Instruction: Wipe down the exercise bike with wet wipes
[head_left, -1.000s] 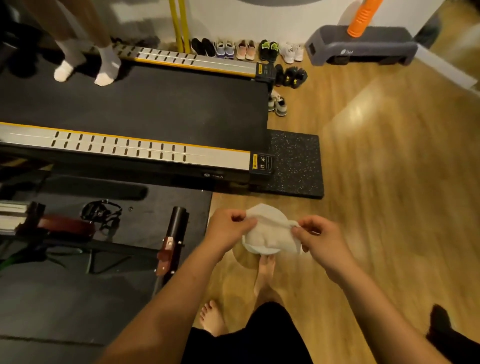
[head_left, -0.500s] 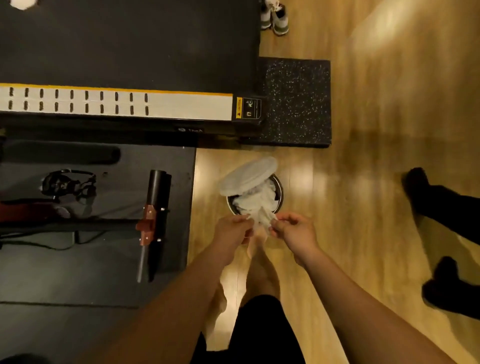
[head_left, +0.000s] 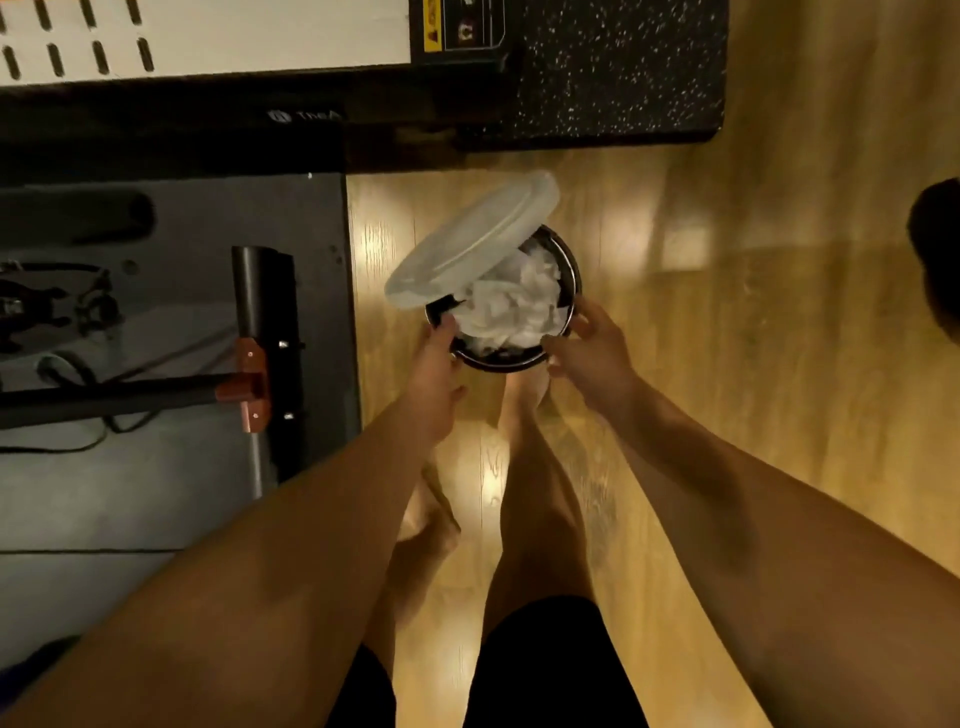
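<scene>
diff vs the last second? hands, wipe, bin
Both hands let go of the wipe they were pinching; it apparently lies among the crumpled wipes in the bin. The left hand and right hand, now open, have come down to either side of the rim. The lid stays raised.

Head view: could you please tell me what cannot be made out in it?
Bin: head view, wipes cover whatever lies beneath, and the lid hides its far rim.
Bike: head view, cut off by the left edge.
Dark shape: head view, cut off by the right edge.
Treadmill logo: head view, blurred, unreadable.
</scene>
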